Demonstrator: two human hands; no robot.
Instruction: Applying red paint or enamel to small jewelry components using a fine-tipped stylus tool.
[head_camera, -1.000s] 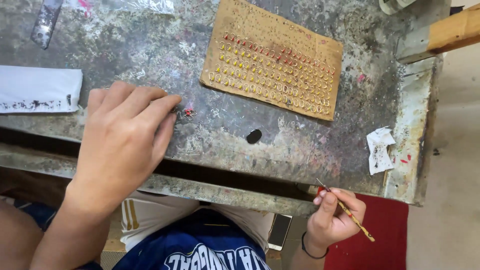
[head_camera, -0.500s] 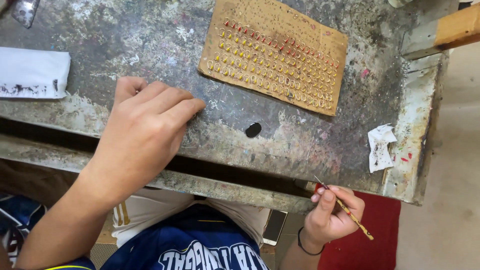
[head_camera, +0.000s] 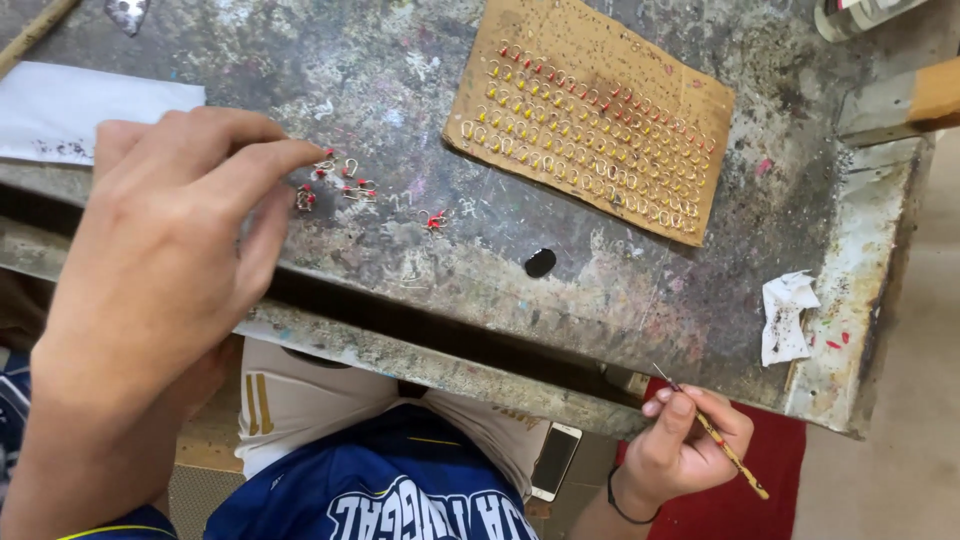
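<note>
My left hand (head_camera: 175, 250) hovers over the worn metal table (head_camera: 420, 250), its fingertips at a small cluster of loose hooks with red tips (head_camera: 335, 182); one hook seems pinched between thumb and forefinger. Another red-tipped hook (head_camera: 434, 219) lies alone to the right. A brown cardboard sheet (head_camera: 590, 115) further back holds several rows of yellow and red tipped hooks. My right hand (head_camera: 685, 445) is below the table's front edge, gripping a thin paintbrush (head_camera: 722, 448) that points up toward the table.
A white paper sheet (head_camera: 80, 110) lies at the left. A crumpled paper scrap (head_camera: 785, 315) sits near the right edge. A dark round spot (head_camera: 540, 263) marks the table. A phone (head_camera: 555, 460) rests on my lap. A wooden block (head_camera: 900, 100) is at far right.
My left hand has lifted and shifted, uncovering the cluster of red-tipped hooks it was covering. My right hand with the brush has stayed below the table edge.
</note>
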